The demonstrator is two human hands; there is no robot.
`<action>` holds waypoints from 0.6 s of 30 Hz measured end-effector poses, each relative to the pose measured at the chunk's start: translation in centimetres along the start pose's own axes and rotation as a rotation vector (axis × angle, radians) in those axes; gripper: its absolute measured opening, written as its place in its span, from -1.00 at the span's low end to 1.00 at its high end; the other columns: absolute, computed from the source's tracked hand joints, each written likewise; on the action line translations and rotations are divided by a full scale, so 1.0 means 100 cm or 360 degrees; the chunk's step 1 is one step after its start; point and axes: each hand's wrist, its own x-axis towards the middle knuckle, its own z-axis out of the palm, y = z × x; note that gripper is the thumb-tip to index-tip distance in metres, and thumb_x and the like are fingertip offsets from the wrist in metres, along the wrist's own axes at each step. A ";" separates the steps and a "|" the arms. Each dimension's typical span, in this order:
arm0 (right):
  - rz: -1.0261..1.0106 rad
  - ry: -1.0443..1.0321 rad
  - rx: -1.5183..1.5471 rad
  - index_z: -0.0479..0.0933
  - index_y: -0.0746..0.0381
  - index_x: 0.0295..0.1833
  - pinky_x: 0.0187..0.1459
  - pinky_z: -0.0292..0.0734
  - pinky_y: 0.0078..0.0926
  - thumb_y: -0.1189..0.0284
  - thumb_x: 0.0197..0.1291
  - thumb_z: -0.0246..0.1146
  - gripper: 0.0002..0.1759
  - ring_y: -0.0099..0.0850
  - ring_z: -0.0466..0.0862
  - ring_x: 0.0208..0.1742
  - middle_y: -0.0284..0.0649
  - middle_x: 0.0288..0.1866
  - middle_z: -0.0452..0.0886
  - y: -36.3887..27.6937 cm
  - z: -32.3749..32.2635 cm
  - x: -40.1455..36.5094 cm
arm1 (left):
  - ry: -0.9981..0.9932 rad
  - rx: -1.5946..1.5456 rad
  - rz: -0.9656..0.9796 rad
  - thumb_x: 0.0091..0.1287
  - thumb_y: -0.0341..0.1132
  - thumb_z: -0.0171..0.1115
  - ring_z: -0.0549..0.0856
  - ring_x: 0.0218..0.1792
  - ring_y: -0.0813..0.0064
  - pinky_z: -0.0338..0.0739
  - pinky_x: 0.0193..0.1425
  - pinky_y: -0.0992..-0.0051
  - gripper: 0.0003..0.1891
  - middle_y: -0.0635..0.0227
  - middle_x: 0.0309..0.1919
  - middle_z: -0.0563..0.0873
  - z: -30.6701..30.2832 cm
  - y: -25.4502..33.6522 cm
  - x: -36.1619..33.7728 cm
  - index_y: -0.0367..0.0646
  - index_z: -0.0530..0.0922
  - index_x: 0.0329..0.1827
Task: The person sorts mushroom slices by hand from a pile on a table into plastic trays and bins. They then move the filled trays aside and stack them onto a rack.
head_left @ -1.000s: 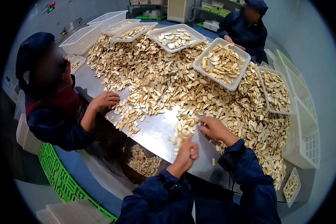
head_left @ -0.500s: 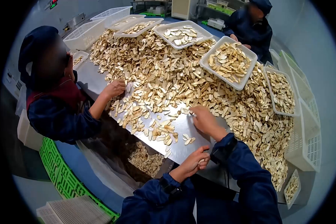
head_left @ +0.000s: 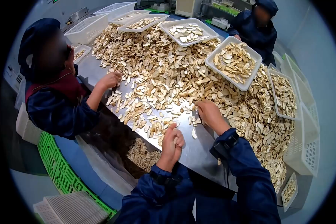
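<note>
A large heap of pale, brown-edged dried mushroom slices (head_left: 164, 71) covers much of the metal table (head_left: 192, 149). My left hand (head_left: 170, 145) is raised over the table's near edge, its fingers curled inward; they seem to hold a slice, mostly hidden by the fingers. At the heap's front edge, my right hand (head_left: 212, 115) has thumb and forefinger brought together among the slices. What is between those fingertips is too small to make out. A few loose slices (head_left: 193, 127) lie on bare metal between my hands.
White trays of slices (head_left: 233, 63) rest on the heap, with another tray (head_left: 284, 95) at right. Perforated white crates (head_left: 304, 138) line the right side. One co-worker's hand (head_left: 110, 80) touches slices at left; another person (head_left: 255, 30) stands across the table. Below the near edge lie more slices (head_left: 143, 155).
My left hand has moved up and left, closer to the loose slices. My right hand has shifted slightly right along the heap's edge. The left co-worker's hand has drawn back a little.
</note>
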 end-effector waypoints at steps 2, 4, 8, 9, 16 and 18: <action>-0.0083 -0.0002 -0.0055 0.67 0.22 -0.15 -0.10 0.61 -0.08 0.52 0.18 0.24 -0.85 0.00 0.67 -0.12 -0.05 -0.26 0.63 0.004 0.009 0.003 | -0.0167 0.0016 -0.0208 0.49 -0.44 0.06 0.34 -0.54 0.63 0.27 -0.50 0.60 -0.68 0.45 -0.44 0.41 0.000 -0.006 -0.004 -0.17 0.34 0.27; -0.0081 -0.0024 -0.0061 0.63 0.24 -0.24 -0.12 0.61 -0.09 0.50 0.19 0.25 -0.92 -0.01 0.66 -0.12 -0.06 -0.25 0.63 0.001 0.011 0.004 | -0.0304 -0.0010 -0.0379 0.51 -0.42 0.07 0.35 -0.52 0.63 0.30 -0.47 0.59 -0.74 0.44 -0.44 0.42 0.001 -0.019 -0.006 -0.19 0.41 0.21; -0.0133 -0.0137 -0.0063 0.64 0.23 -0.25 -0.15 0.60 -0.10 0.42 0.21 0.28 -0.89 -0.06 0.64 -0.13 -0.11 -0.29 0.61 -0.005 0.000 -0.005 | -0.0516 -0.0060 -0.0620 0.55 -0.40 0.06 0.36 -0.50 0.62 0.32 -0.44 0.60 -0.78 0.42 -0.39 0.45 0.001 -0.037 -0.005 -0.19 0.45 0.19; -0.0181 -0.0125 -0.0055 0.62 0.22 -0.27 -0.15 0.60 -0.09 0.39 0.23 0.26 -0.87 -0.06 0.64 -0.13 -0.14 -0.31 0.59 -0.005 -0.001 -0.008 | -0.0568 -0.0060 -0.0677 0.56 -0.40 0.06 0.37 -0.50 0.62 0.32 -0.44 0.60 -0.78 0.42 -0.38 0.45 0.003 -0.041 -0.005 -0.19 0.45 0.20; -0.0184 -0.0190 0.0055 0.58 0.24 -0.28 -0.14 0.56 -0.15 0.44 0.18 0.27 -0.91 -0.09 0.62 -0.14 -0.12 -0.31 0.59 -0.001 0.000 -0.025 | -0.0769 0.0045 -0.0738 0.60 -0.35 0.01 0.36 -0.47 0.63 0.28 -0.42 0.62 -0.77 0.42 -0.34 0.47 -0.010 -0.049 -0.006 -0.17 0.47 0.23; -0.0220 -0.0145 0.0122 0.59 0.25 -0.26 -0.18 0.56 -0.23 0.44 0.20 0.28 -0.91 -0.19 0.65 -0.21 -0.15 -0.34 0.60 -0.005 -0.005 -0.026 | -0.0762 -0.0021 -0.0744 0.59 -0.35 0.02 0.37 -0.48 0.62 0.29 -0.41 0.61 -0.77 0.40 -0.34 0.47 -0.009 -0.048 -0.006 -0.18 0.47 0.22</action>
